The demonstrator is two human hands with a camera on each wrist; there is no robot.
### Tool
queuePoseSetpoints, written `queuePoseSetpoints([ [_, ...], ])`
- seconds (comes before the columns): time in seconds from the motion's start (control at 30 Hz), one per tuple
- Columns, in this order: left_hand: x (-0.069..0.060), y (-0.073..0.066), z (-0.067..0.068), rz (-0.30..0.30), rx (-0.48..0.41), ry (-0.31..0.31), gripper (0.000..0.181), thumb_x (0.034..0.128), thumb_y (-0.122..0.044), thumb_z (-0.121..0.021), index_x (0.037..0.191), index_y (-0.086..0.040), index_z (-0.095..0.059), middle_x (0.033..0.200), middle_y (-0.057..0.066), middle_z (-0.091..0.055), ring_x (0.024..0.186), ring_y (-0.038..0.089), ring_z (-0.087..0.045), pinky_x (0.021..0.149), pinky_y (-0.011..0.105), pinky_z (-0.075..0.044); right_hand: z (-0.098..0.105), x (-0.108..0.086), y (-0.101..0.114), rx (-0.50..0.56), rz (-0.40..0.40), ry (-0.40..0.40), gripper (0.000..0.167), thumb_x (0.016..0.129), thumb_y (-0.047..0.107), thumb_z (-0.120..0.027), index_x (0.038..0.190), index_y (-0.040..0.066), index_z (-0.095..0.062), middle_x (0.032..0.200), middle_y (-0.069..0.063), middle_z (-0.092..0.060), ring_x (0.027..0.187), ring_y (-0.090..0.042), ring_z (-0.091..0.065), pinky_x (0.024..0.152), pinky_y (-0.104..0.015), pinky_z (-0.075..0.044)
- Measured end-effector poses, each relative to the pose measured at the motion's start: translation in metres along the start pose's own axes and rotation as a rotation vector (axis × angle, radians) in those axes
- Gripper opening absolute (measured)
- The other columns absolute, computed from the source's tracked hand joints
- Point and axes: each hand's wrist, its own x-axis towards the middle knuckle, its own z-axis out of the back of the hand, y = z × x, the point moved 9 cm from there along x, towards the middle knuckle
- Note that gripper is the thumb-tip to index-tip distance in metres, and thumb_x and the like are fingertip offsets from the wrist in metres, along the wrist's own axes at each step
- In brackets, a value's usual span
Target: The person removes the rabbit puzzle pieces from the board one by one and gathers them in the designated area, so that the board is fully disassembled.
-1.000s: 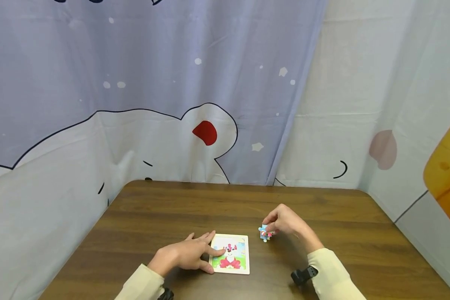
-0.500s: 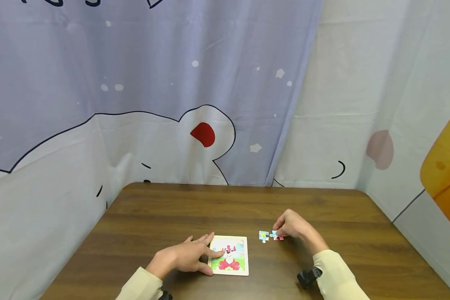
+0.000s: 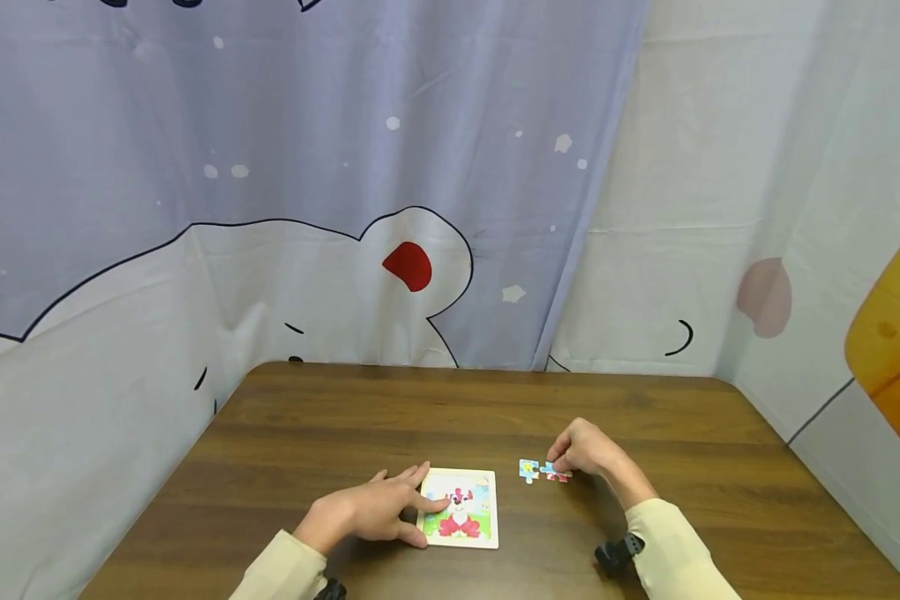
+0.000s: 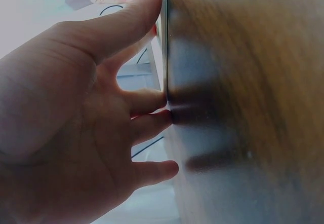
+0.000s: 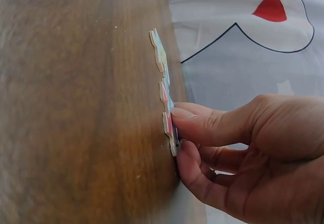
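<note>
A square pale-framed picture board (image 3: 474, 527) showing a pink-and-white cartoon animal lies flat on the table. My left hand (image 3: 371, 508) rests spread on its left side, the index finger lying over the picture and the thumb at the lower left corner. In the left wrist view, thumb and two fingers touch the edge of the board. To the right, my right hand (image 3: 591, 454) pinches a blue-and-red jigsaw piece (image 3: 558, 477) against the tabletop. A second jigsaw piece (image 3: 528, 469), light blue and yellow, lies just left of it, very close or touching.
The brown wooden table (image 3: 330, 417) extends behind and to both sides of the hands. A printed fabric curtain (image 3: 345, 275) hangs beyond its far edge and along the sides. A dark wrist device (image 3: 617, 553) sits at the right sleeve cuff.
My right hand has shifted to the right with one jigsaw piece, leaving the other lying separately in view on its left. My left hand stays on the picture board.
</note>
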Motion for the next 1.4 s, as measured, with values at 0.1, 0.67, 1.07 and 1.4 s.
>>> queuePoseSetpoints([
  [0.1,0.0002,-0.0004,-0.0001,0.000,0.001,0.001,0.061,0.0877,-0.045,-0.072,0.146,-0.037,-0.053,0.164,0.019,-0.016,0.151,0.034,-0.017,0.111,0.068,-0.018,-0.0004,-0.0001,-0.0006,-0.002,0.019,0.000,0.014,0.070,-0.010,-0.081,0.077,0.001,-0.079,0.069,-0.003,-0.071,0.058,-0.008,-0.057,0.056,-0.025,-0.049],
  [0.67,-0.0024,-0.0032,0.0000,-0.004,-0.011,-0.007,0.061,0.0882,-0.044,-0.071,0.146,-0.035,-0.053,0.164,0.019,-0.015,0.150,0.035,-0.018,0.111,0.068,-0.019,-0.0023,0.0008,0.0017,0.029,0.054,0.031,0.013,0.071,-0.011,-0.081,0.078,-0.001,-0.079,0.072,-0.006,-0.073,0.060,-0.007,-0.057,0.055,-0.025,-0.048],
  [1.07,-0.0026,-0.0038,0.0000,-0.007,-0.015,-0.006,0.061,0.0883,-0.043,-0.072,0.146,-0.035,-0.053,0.164,0.020,-0.015,0.150,0.035,-0.017,0.108,0.072,-0.021,-0.0033,0.0010,0.0038,0.020,0.066,0.034,0.014,0.070,-0.011,-0.082,0.078,0.000,-0.079,0.072,-0.004,-0.072,0.061,-0.008,-0.057,0.055,-0.025,-0.048],
  [1.4,-0.0018,-0.0026,0.0008,-0.002,-0.011,-0.002,0.060,0.0884,-0.042,-0.072,0.145,-0.036,-0.053,0.164,0.019,-0.016,0.150,0.035,-0.017,0.107,0.072,-0.022,-0.0020,0.0001,0.0043,0.016,0.052,0.024,0.014,0.071,-0.012,-0.080,0.079,-0.001,-0.079,0.074,-0.006,-0.072,0.061,-0.008,-0.054,0.055,-0.025,-0.046],
])
